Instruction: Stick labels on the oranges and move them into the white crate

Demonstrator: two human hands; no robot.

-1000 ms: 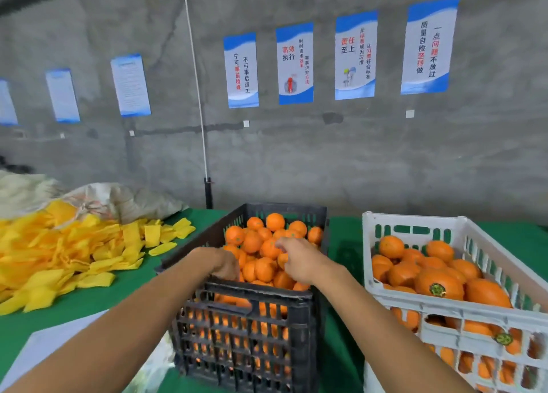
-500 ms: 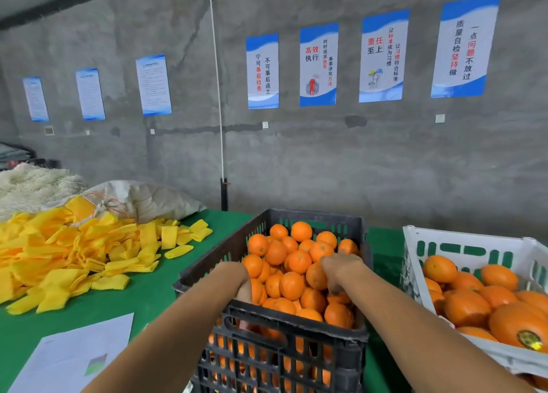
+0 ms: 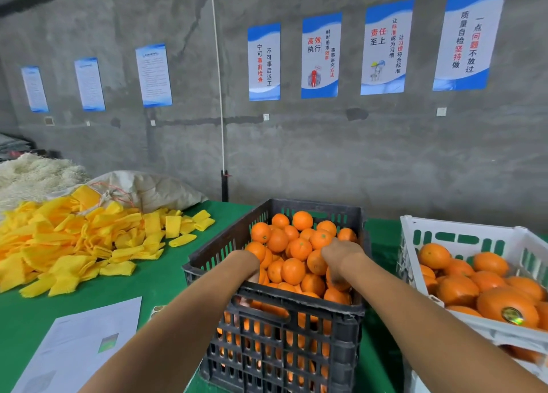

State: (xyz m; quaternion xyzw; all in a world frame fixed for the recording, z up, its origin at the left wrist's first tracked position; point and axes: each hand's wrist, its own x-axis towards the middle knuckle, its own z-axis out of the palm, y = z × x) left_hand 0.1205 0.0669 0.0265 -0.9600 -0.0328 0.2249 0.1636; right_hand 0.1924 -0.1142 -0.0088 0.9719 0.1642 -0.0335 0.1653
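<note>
Both our hands sit in the black crate (image 3: 281, 342) among the oranges (image 3: 296, 250): left hand (image 3: 247, 266) at 9 o'clock, right hand (image 3: 341, 256) at 3 o'clock, grips not readable. White crate (image 3: 462, 235) at 3 o'clock of it holds labelled oranges.

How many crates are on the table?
2: a black crate at centre, both hands reaching inside, and a white crate to its right, partly cut off by the frame.

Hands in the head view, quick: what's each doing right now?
Left hand: down in the black crate, fingers hidden, cannot be told.
Right hand: down among the oranges, grip cannot be told.
</note>
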